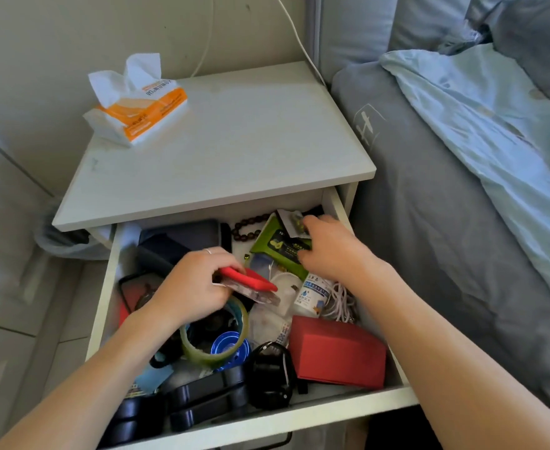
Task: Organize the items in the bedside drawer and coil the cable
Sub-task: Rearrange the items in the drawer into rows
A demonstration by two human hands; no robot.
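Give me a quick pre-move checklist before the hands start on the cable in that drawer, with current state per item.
1. Drawer pulled out far enough to reach inside: ok.
2. Left hand free for the cable: not ok, it grips a red flat item.
3. Right hand free: not ok, its fingers are on the green wipes pack and a small packet at the back.
4. White cable visible and reachable: ok, bunched by the right wall, behind the red box.
5. Cable free of tangles with neighbours: cannot tell; it lies against a white bottle.
6. Nightstand top has bare space for sorting: ok, only a tissue pack sits there.
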